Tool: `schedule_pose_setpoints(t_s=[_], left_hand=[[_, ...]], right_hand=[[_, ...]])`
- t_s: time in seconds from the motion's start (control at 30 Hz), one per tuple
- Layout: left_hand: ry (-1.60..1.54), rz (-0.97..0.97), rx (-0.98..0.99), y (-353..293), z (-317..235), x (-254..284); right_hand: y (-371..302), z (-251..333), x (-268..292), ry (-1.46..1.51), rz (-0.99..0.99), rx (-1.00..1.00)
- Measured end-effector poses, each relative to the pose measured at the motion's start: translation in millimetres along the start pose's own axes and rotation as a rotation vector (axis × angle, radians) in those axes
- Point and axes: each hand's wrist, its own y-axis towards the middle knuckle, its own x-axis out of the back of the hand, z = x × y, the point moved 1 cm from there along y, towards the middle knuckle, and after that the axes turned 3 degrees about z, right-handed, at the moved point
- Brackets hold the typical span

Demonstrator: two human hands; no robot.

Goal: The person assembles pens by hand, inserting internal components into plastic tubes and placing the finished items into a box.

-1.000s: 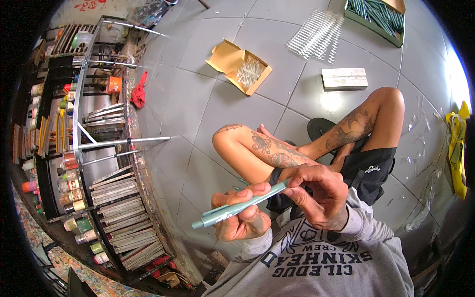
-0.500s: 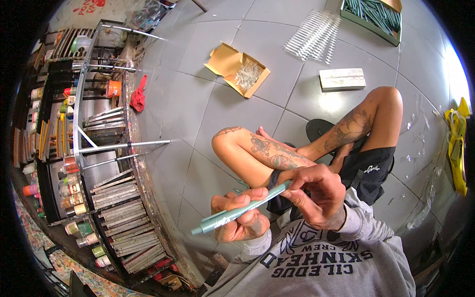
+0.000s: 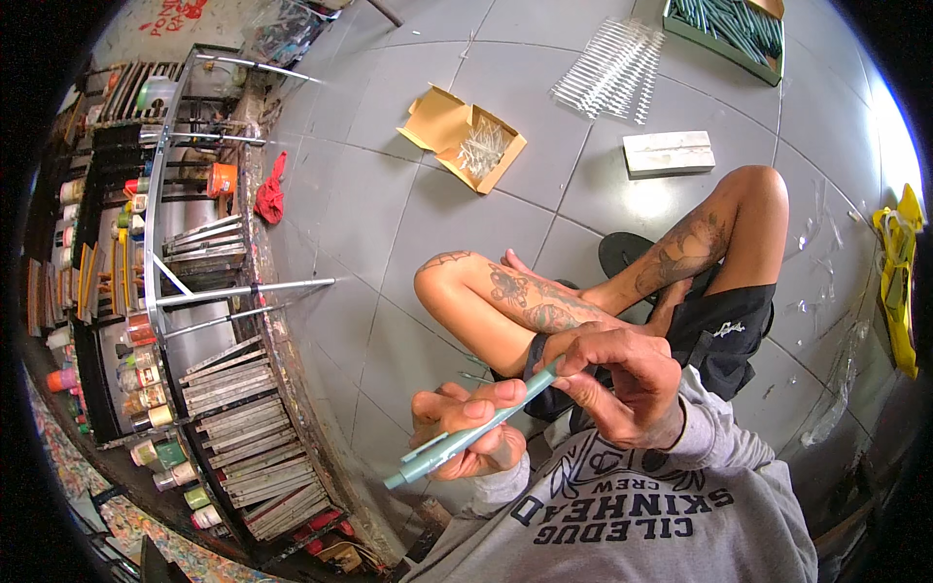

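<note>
A pale green pen [image 3: 434, 454] with a clip is held slantwise in front of my chest, between both hands. My left hand [image 3: 466, 428] wraps its fingers round the barrel near the clip end, which points down to the left. At the opposite, upper end, my right hand [image 3: 622, 381] pinches the pen between thumb and fingers. That tip is partly hidden by the right fingers.
Ahead on the grey tiles lie an open cardboard box [image 3: 413, 126] of small clear parts, clear plastic racks [image 3: 612, 68], a white block [image 3: 669, 154] and a green box [image 3: 719, 49] of pens. A shelf rack [image 3: 155, 253] stands left. A yellow bag [image 3: 899, 282] lies right.
The pen has tilted more steeply, its clip end dropping slightly. My left fingers have shifted a little on the barrel. My right hand keeps its pinch.
</note>
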Motion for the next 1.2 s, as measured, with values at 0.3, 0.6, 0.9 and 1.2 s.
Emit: schedule_pose_setpoints(t_s=[0.3,0.6,0.9,1.2], left_hand=[[0.106,0.032,0.033,-5,-3,8],[0.081,0.022,0.012,-4,-2,6],[-0.013,0.051,-0.067,-2,1,3],[-0.816,0.538,1.211,10,35,34]], right_hand=[[-5,-1,4,0.056,0.028,-0.048],[-4,-3,7,0.039,0.049,0.006],[-13,1,-3,0.295,-0.131,-0.230],[49,6,68,-0.001,0.573,0.015]])
